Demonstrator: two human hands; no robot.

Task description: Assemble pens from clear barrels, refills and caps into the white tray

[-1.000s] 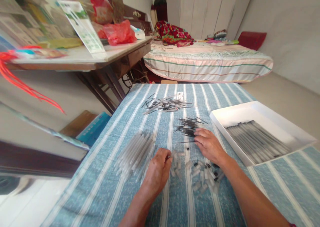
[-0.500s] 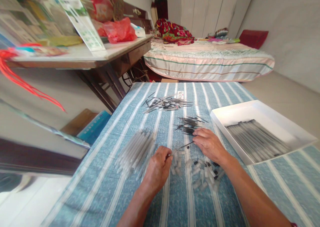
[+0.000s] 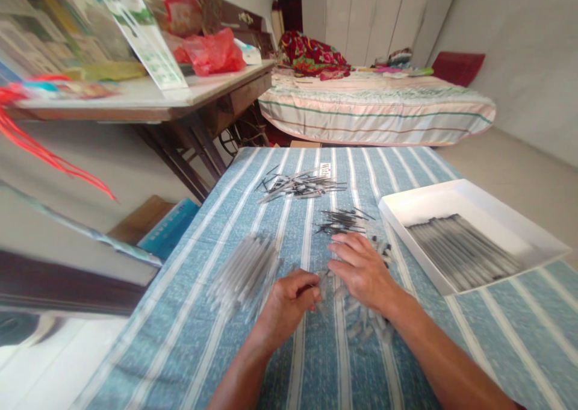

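My left hand (image 3: 286, 306) is curled around a clear pen barrel just right of a heap of clear barrels (image 3: 246, 271) on the blue striped cloth (image 3: 189, 350). My right hand (image 3: 361, 273) sits close against it, fingers stretched toward the left hand and pinching a thin black refill that they mostly hide. Small clear caps with dark ends (image 3: 368, 329) lie under and beside my right wrist. A pile of black refills (image 3: 341, 222) is just beyond my right fingertips.
A second heap of thin dark and grey parts (image 3: 298, 187) lies farther up the cloth. A white tray (image 3: 474, 192) with several finished pens (image 3: 465, 253) stands at the right. A cluttered wooden desk (image 3: 149, 100) is at the left, a bed (image 3: 374, 106) behind.
My right hand picked a black refill from the pile and moved left and nearer, closing up against my left hand. The left hand stayed almost in place.
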